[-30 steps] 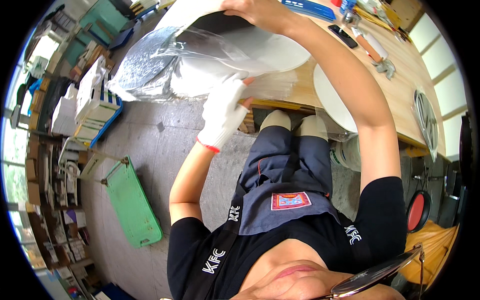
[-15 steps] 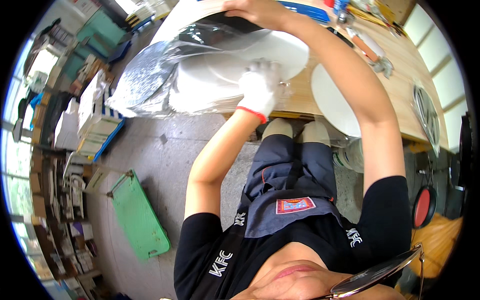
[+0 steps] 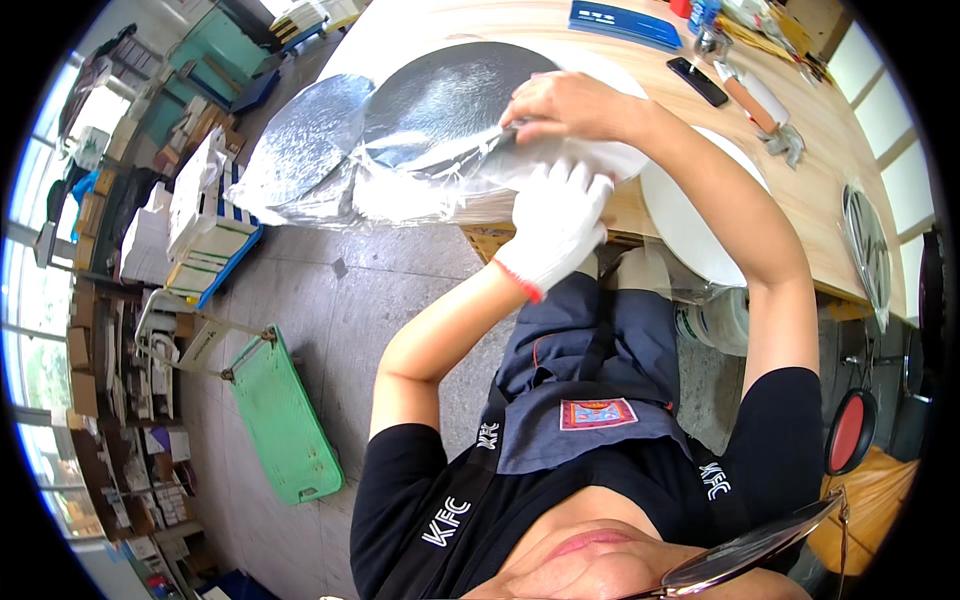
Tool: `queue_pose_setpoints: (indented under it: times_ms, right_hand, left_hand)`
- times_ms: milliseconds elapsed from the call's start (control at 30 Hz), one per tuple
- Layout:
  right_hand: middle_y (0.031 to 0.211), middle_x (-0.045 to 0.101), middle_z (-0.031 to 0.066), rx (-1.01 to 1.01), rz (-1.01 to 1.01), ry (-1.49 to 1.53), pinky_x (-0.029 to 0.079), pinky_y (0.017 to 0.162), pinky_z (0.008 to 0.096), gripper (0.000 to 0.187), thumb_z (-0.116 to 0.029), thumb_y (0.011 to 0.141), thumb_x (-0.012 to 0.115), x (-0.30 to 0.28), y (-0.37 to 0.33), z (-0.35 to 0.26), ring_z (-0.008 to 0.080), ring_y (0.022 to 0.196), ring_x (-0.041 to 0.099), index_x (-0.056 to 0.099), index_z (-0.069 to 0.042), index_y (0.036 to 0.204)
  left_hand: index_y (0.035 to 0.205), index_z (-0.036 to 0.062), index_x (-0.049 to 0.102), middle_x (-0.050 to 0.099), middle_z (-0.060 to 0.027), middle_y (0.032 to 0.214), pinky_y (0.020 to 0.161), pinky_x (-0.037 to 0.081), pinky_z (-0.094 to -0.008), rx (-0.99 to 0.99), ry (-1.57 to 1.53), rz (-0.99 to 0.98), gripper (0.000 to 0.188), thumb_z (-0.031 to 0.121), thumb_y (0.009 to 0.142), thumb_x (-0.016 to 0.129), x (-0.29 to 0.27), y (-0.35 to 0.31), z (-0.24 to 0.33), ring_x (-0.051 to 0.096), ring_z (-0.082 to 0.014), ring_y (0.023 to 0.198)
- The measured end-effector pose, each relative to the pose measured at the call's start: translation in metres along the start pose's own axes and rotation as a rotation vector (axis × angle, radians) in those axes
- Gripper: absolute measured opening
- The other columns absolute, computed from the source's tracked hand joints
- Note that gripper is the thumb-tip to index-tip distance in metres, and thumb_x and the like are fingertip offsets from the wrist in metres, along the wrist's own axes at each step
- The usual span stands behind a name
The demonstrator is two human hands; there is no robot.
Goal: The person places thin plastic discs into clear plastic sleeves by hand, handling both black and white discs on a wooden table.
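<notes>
A black round disc (image 3: 455,95) with a crinkled sheen lies on the table, its near edge under clear plastic film (image 3: 430,200). My bare right hand (image 3: 570,108) is at the disc's right edge, fingers curled and closed on the film there. Just below it, my left hand (image 3: 558,215), in a white knitted glove with a red cuff, reaches up to the film's edge, fingers stretched and slightly apart. Its fingertips are close to the right hand. Left of the black disc lies a shiny silver-grey disc (image 3: 305,135) under film. White round sheets show beneath the hands.
A white disc (image 3: 690,215) overhangs the table (image 3: 610,205) edge to the right. Further off are a phone (image 3: 697,81), a blue box (image 3: 625,25) and a wrapped dark disc (image 3: 865,245). A green platform trolley (image 3: 285,420) stands on the floor at left.
My right hand has come down and nearer from the far side, and the black disc now lies flat and exposed. My left hand has slid right and nearer, off the white sheets.
</notes>
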State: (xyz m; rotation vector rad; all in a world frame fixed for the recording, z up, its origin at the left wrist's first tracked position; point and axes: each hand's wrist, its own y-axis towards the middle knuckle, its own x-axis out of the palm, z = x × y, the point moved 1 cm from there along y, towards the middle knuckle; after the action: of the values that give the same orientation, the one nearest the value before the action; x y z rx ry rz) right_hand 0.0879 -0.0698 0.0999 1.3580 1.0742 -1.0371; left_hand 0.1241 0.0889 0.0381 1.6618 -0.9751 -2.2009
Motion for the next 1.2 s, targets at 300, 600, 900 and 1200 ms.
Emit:
queue_pose_setpoints:
  times_ms: [300, 600, 900, 1200]
  right_hand:
    - [0.093, 0.069, 0.0144, 1.198, 0.279, 0.253, 0.057, 0.077, 0.0341, 0.061, -0.056, 0.092, 0.061, 0.003, -0.155, 0.055, 0.0219, 0.086, 0.07, 0.055, 0.001, 0.115]
    - [0.077, 0.059, -0.0022, 1.065, 0.532, 1.532, 0.046, 0.049, 0.0154, 0.024, -0.03, 0.098, 0.061, 0.07, -0.158, 0.033, 0.0048, 0.061, 0.058, 0.058, -0.01, 0.109]
    - [0.078, 0.058, -0.0059, 1.024, 0.774, 1.422, 0.042, 0.047, 0.0136, 0.021, -0.023, 0.096, 0.06, 0.021, -0.236, 0.03, 0.0002, 0.057, 0.05, 0.061, -0.01, 0.113]
    - [0.073, 0.053, -0.0105, 0.959, 0.793, 1.292, 0.033, 0.044, 0.0149, 0.025, -0.025, 0.095, 0.063, 0.006, -0.216, 0.072, -0.0012, 0.051, 0.042, 0.061, -0.012, 0.115]
  left_hand:
    - [0.105, 0.0141, 0.072, 0.07, -0.0074, 0.116, 0.089, 0.053, -0.0358, -0.078, 0.038, 0.066, 0.031, 0.011, 0.075, 0.079, -0.133, 0.005, -0.021, 0.067, -0.0263, 0.106]
    - [0.121, 0.0122, 0.064, 0.067, -0.0083, 0.119, 0.088, 0.051, -0.0408, -0.367, 0.325, -0.413, 0.045, 0.034, 0.082, 0.073, -0.096, -0.006, -0.064, 0.063, -0.0287, 0.11]
    - [0.128, 0.0157, 0.063, 0.065, -0.0102, 0.125, 0.104, 0.044, -0.04, -0.262, 0.039, -0.521, 0.048, 0.033, 0.084, 0.072, -0.104, -0.005, -0.051, 0.057, -0.0306, 0.122]
    - [0.132, 0.0185, 0.058, 0.065, -0.0073, 0.123, 0.093, 0.049, -0.0386, -0.304, 0.012, -0.625, 0.048, 0.041, 0.09, 0.063, -0.064, 0.042, -0.063, 0.061, -0.0297, 0.114]
